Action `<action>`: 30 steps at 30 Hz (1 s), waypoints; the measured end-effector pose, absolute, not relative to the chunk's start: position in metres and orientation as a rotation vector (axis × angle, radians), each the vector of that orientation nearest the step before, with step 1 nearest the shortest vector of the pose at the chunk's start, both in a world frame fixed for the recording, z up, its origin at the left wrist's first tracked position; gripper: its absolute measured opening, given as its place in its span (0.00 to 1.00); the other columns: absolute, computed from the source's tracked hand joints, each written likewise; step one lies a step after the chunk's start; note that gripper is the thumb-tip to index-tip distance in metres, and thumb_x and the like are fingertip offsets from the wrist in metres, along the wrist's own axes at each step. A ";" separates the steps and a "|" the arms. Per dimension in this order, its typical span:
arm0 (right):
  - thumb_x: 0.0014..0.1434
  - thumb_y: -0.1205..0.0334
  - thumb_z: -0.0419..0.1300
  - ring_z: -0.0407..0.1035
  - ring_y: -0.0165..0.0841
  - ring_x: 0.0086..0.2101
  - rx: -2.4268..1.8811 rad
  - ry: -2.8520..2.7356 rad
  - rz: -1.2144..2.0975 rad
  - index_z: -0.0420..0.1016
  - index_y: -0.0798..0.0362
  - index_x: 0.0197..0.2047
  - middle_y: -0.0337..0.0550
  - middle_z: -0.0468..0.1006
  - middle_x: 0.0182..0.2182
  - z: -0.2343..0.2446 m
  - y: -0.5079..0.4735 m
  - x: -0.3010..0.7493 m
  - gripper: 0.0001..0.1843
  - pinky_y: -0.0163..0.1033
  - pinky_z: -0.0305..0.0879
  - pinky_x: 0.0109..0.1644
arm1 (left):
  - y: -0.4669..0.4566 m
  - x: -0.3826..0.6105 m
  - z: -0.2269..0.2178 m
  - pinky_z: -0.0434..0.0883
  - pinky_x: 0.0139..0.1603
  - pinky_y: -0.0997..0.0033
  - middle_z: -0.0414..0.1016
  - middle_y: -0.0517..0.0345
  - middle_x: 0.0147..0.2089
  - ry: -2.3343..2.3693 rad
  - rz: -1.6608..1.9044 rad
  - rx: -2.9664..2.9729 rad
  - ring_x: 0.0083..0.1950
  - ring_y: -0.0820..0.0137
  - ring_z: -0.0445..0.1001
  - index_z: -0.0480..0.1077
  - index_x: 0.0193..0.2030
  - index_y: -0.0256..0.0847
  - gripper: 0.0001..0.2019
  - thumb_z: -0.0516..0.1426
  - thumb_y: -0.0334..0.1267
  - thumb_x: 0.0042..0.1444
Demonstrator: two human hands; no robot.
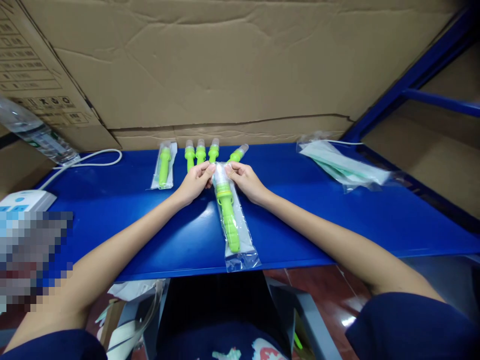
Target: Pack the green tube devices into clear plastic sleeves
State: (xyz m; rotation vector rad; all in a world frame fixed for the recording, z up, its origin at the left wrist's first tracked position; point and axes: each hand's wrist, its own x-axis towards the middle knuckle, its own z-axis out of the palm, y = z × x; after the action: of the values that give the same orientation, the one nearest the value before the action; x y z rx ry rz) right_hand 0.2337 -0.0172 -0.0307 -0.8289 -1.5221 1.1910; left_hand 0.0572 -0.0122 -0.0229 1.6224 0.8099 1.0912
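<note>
Between my hands is a bright green ribbed-handled stick (229, 220) with a clear top, inside a clear plastic bag with a white card behind it. My left hand (197, 181) pinches the bag's far left corner between thumb and fingers. On the other side, my right hand (246, 181) pinches the far right corner. The bag's near end (243, 261) points toward me. Just beyond my hands lie several loose green sticks (190, 154) with clear tops, partly hidden by my fingers. Another stick (164, 166) lies bagged to the left.
The blue table (168, 235) meets a cardboard wall (232, 65) at the back. At the right lies a pile of clear bags with white and green cards (337, 162). A water bottle (41, 135), a white cable (101, 155) and a power strip (30, 200) are at the left.
</note>
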 end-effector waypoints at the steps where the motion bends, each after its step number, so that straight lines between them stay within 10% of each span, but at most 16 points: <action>1: 0.50 0.31 0.65 0.58 0.29 0.29 -0.826 -1.543 1.153 0.68 0.52 0.29 0.37 0.67 0.26 -0.030 -0.018 0.234 0.30 0.36 0.56 0.34 | -0.013 0.057 -0.022 0.59 0.23 0.76 0.62 0.66 0.22 0.810 1.104 1.653 0.22 0.78 0.60 0.63 0.27 0.40 0.27 0.59 0.63 0.56; 30: 0.54 0.26 0.58 0.52 0.29 0.27 -0.901 -1.610 0.836 0.59 0.50 0.23 0.36 0.58 0.23 -0.022 -0.029 0.232 0.33 0.37 0.51 0.30 | -0.024 0.054 -0.015 0.59 0.29 0.72 0.63 0.62 0.23 0.925 1.194 1.911 0.26 0.73 0.62 0.64 0.26 0.41 0.24 0.55 0.57 0.64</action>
State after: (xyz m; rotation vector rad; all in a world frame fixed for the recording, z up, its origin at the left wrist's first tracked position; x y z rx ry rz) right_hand 0.2322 -0.0287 -0.0225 -0.9013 -1.6098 0.8358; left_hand 0.0537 -0.0237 -0.0146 1.9112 0.9254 1.1941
